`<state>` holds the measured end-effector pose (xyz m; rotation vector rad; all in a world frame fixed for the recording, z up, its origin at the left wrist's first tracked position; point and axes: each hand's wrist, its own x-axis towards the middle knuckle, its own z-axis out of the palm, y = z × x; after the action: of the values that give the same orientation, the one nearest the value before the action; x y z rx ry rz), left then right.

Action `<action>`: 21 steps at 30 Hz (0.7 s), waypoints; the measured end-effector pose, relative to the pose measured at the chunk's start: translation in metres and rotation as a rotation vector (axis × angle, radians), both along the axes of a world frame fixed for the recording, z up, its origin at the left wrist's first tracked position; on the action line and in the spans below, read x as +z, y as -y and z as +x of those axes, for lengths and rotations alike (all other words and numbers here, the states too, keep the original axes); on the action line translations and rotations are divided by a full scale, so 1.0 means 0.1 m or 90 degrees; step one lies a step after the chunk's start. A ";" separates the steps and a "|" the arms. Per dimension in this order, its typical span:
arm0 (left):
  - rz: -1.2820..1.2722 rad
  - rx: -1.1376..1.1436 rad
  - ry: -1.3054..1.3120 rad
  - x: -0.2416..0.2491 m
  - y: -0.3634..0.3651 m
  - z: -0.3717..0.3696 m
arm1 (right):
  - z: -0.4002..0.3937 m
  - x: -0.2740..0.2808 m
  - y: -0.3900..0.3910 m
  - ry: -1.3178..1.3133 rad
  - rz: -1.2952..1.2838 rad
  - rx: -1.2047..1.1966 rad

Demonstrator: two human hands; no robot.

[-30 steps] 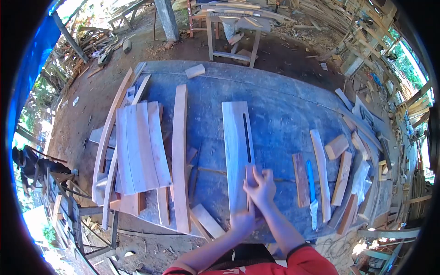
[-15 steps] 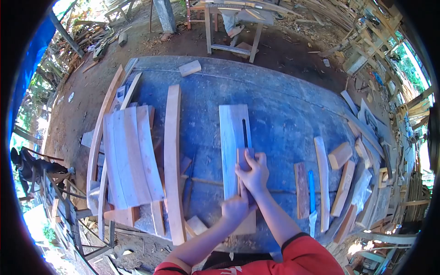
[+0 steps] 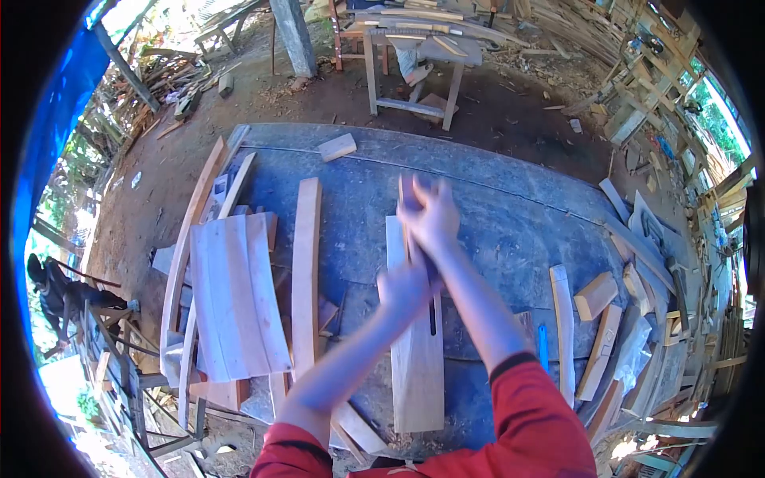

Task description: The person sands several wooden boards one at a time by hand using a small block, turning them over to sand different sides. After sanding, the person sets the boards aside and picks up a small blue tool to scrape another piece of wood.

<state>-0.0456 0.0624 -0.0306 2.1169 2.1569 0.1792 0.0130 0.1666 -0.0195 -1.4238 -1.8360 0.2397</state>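
A pale flat board (image 3: 416, 374) with a dark narrow slot lies lengthwise on the blue-grey table (image 3: 494, 231). Above its far part, both hands grip a brown wooden block-like tool (image 3: 408, 191), blurred by motion. My right hand (image 3: 431, 215) is wrapped round the tool's far part, beyond the board's far end. Nearer to me, my left hand (image 3: 405, 287) closes on its rear part. The hands hide much of the tool, and whether it touches the board cannot be made out.
A slatted wooden panel (image 3: 239, 299) and a long curved piece (image 3: 306, 271) lie left. A small block (image 3: 337, 147) sits near the far edge. Wood pieces (image 3: 596, 296), a blue tool (image 3: 543, 347) and clear plastic (image 3: 632, 350) are right. A person (image 3: 64, 295) is far left.
Both hands and the tool have moved forward, away from my body, along the board. More of the board's near part shows. The camera view has shifted slightly.
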 end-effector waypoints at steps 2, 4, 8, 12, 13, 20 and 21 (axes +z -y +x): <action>0.010 -0.020 -0.006 -0.20 0.89 0.14 | 0.13 -0.21 0.86 -0.007 -0.024 0.005; 0.035 -0.062 0.001 -0.36 1.88 0.26 | 0.31 -0.36 1.81 -0.004 -0.070 0.009; -0.032 -0.118 0.011 -0.32 3.26 0.40 | 0.56 -0.49 3.33 0.032 -0.115 -0.023; -0.054 -0.110 0.038 -0.30 3.72 0.41 | 0.56 -0.52 3.76 0.058 -0.104 -0.017; -0.046 -0.107 0.031 -0.33 3.70 0.41 | 0.55 -0.54 3.74 0.057 -0.132 -0.019; -0.039 -0.106 0.007 -0.40 2.65 0.26 | 0.32 -0.47 2.64 0.056 -0.113 -0.034; -0.019 -0.089 -0.008 -0.38 2.38 0.23 | 0.29 -0.51 2.37 0.079 -0.103 -0.033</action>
<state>-0.0225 -0.1760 -0.0686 2.2472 1.9958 0.1210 0.0418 -0.0707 -0.0707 -1.6275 -1.9126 0.2852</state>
